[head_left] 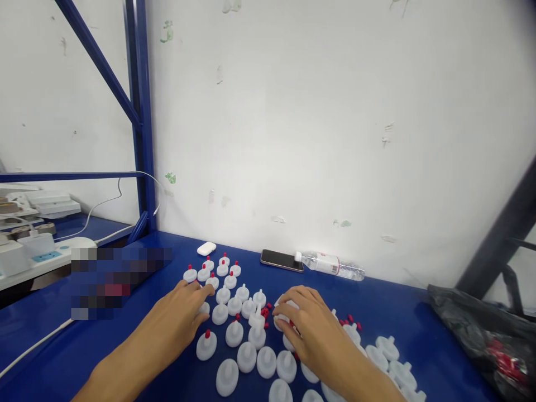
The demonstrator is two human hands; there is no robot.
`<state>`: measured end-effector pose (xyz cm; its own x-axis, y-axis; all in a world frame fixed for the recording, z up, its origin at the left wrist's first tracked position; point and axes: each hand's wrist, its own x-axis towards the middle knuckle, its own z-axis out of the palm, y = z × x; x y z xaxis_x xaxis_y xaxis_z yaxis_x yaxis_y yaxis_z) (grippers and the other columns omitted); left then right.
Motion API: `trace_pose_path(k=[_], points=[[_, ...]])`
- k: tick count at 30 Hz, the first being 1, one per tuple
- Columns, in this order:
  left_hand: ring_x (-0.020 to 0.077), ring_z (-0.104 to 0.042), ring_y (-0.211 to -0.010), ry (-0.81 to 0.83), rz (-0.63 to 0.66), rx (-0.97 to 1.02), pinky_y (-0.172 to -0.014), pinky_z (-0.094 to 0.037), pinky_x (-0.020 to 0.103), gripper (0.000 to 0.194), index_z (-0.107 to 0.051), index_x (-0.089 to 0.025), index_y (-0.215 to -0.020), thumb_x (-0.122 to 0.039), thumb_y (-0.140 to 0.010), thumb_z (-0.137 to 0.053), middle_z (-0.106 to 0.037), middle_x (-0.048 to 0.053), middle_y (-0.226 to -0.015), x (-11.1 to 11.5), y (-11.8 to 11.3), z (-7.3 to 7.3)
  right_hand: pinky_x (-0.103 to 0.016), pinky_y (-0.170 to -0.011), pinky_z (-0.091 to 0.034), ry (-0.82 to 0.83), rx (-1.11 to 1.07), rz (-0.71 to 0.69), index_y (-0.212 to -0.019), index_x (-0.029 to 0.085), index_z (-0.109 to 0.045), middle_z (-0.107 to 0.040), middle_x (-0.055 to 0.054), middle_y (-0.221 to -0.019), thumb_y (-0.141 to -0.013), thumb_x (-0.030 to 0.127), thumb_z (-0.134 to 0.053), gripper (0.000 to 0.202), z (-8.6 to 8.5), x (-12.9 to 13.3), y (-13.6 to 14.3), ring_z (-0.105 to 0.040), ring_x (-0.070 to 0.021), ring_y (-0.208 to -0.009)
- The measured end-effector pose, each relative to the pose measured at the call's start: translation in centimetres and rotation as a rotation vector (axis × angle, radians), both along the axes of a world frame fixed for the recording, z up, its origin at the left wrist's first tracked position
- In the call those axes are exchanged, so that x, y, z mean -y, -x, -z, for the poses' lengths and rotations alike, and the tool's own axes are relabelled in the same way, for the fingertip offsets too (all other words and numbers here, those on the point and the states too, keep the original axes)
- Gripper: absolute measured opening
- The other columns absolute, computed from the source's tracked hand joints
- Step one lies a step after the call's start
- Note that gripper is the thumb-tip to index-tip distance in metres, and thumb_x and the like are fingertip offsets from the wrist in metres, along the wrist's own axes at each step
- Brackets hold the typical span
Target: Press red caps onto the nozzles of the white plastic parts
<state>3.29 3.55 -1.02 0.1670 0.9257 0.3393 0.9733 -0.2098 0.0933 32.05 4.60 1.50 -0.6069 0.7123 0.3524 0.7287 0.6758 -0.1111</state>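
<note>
Many white round caps with a short spout stand on the blue table, some with a red tip on the spout. My left hand (187,308) curls at the left of the group, thumb and fingers around a white spouted cap (204,308). To the right, my right hand (309,319) bends its fingers and thumb around another white cap (281,320), partly hidden beneath them. Loose small red tips (265,314) lie between my hands. A red-tipped cap (206,345) stands below my left hand, and an untipped cap (227,377) sits nearer to me.
Along the wall lie a white case (206,249), a phone (281,260) and a clear plastic bottle (330,264) on its side. A black bag (469,318) with red pieces is at the right. A power strip (62,251) and a blue metal post (144,111) are at the left.
</note>
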Motion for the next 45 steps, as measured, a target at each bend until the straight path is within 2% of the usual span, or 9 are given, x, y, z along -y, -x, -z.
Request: trace_pose_path(k=[7, 14, 23, 27, 29, 32, 35, 38, 45], points=[[0.0286, -0.060, -0.105, 0.044, 0.113, 0.001, -0.089, -0.051, 0.042, 0.028, -0.074, -0.027, -0.106, -0.023, -0.094, -0.049, -0.069, 0.008, -0.109, -0.7, -1.1, -0.6, -0.055, -0.110, -0.045, -0.025, 0.094, -0.023, -0.106, 0.028, -0.078, -0.065, -0.008, -0.136, -0.100, 0.017, -0.059, 0.023, 1.0, 0.1, 0.1, -0.049, -0.0335, -0.138], [0.0273, -0.061, -0.105, 0.111, 0.175, 0.015, -0.091, -0.050, 0.041, 0.022, -0.073, -0.025, -0.099, -0.018, -0.088, -0.056, -0.070, 0.006, -0.107, -0.8, -1.5, -0.8, -0.054, -0.113, -0.044, 0.000, 0.096, -0.043, -0.091, 0.028, -0.078, -0.070, -0.004, -0.127, -0.088, 0.022, -0.079, 0.007, 1.4, -0.4, 0.1, -0.051, -0.0329, -0.137], [0.0217, -0.068, -0.090, 0.030, 0.175, 0.051, -0.079, -0.054, 0.034, 0.036, -0.071, -0.027, -0.098, -0.004, -0.077, -0.054, -0.069, -0.003, -0.096, -0.2, -1.5, -0.1, -0.049, -0.114, -0.043, -0.043, 0.053, -0.094, -0.092, 0.026, -0.076, -0.072, -0.003, -0.120, -0.089, 0.018, -0.077, 0.009, 2.1, -0.5, 0.1, -0.055, -0.0281, -0.133], [0.0187, -0.064, -0.095, -0.050, 0.200, 0.096, -0.082, -0.052, 0.032, 0.047, -0.067, -0.027, -0.102, -0.001, -0.079, -0.035, -0.064, -0.008, -0.099, 0.6, -1.4, 0.2, -0.054, -0.117, -0.038, -0.007, 0.070, -0.103, -0.086, 0.024, -0.072, -0.074, -0.002, -0.113, -0.090, 0.013, -0.075, 0.012, 1.4, -0.4, 0.3, -0.057, -0.0280, -0.130], [0.0202, -0.065, -0.095, -0.022, 0.218, 0.098, -0.082, -0.053, 0.035, 0.040, -0.067, -0.027, -0.101, -0.003, -0.081, -0.042, -0.065, -0.006, -0.100, 0.5, -1.2, 0.1, -0.057, -0.118, -0.035, 0.034, 0.058, -0.108, -0.088, 0.023, -0.070, -0.076, -0.002, -0.105, -0.094, 0.009, -0.068, 0.016, 0.8, -0.3, 0.3, -0.058, -0.0268, -0.129], [0.0255, -0.066, -0.103, -0.008, 0.242, 0.096, -0.090, -0.054, 0.042, 0.040, -0.065, -0.029, -0.113, -0.007, -0.081, -0.057, -0.069, 0.001, -0.108, 0.1, -1.1, -0.5, -0.058, -0.118, -0.034, 0.074, -0.040, -0.109, -0.093, 0.023, -0.068, -0.077, -0.001, -0.095, -0.097, 0.006, -0.060, 0.019, 0.2, -0.3, 0.2, -0.063, -0.0247, -0.123], [0.0255, -0.064, -0.109, -0.083, 0.274, 0.146, -0.094, -0.053, 0.043, 0.037, -0.062, -0.028, -0.123, -0.014, -0.092, -0.047, -0.064, 0.006, -0.118, 0.1, -1.5, -1.5, -0.055, -0.114, -0.038, 0.086, -0.162, -0.113, -0.102, 0.024, -0.070, -0.076, -0.001, -0.099, -0.098, 0.008, -0.060, 0.019, 0.0, -0.2, 0.2, -0.068, -0.0227, -0.106], [0.0206, -0.065, -0.095, -0.112, 0.299, 0.239, -0.084, -0.055, 0.037, 0.036, -0.061, -0.028, -0.122, -0.017, -0.094, -0.040, -0.058, 0.005, -0.118, 0.5, -2.2, -2.2, -0.045, -0.100, -0.048, 0.152, -0.279, -0.109, -0.115, 0.027, -0.071, -0.075, -0.002, -0.104, -0.100, 0.012, -0.058, 0.025, -0.2, 0.1, 0.2, -0.067, -0.0222, -0.098], [0.0111, -0.059, -0.070, -0.202, 0.414, 0.347, -0.067, -0.052, 0.027, 0.035, -0.063, -0.031, -0.119, -0.017, -0.095, -0.042, -0.060, 0.003, -0.119, 0.5, -2.9, -1.9, -0.029, -0.085, -0.050, 0.410, -0.631, -0.059, -0.093, 0.029, -0.079, -0.078, 0.003, -0.096, -0.091, 0.022, -0.073, 0.009, -1.8, 1.4, 0.8, -0.071, -0.0190, -0.092]])
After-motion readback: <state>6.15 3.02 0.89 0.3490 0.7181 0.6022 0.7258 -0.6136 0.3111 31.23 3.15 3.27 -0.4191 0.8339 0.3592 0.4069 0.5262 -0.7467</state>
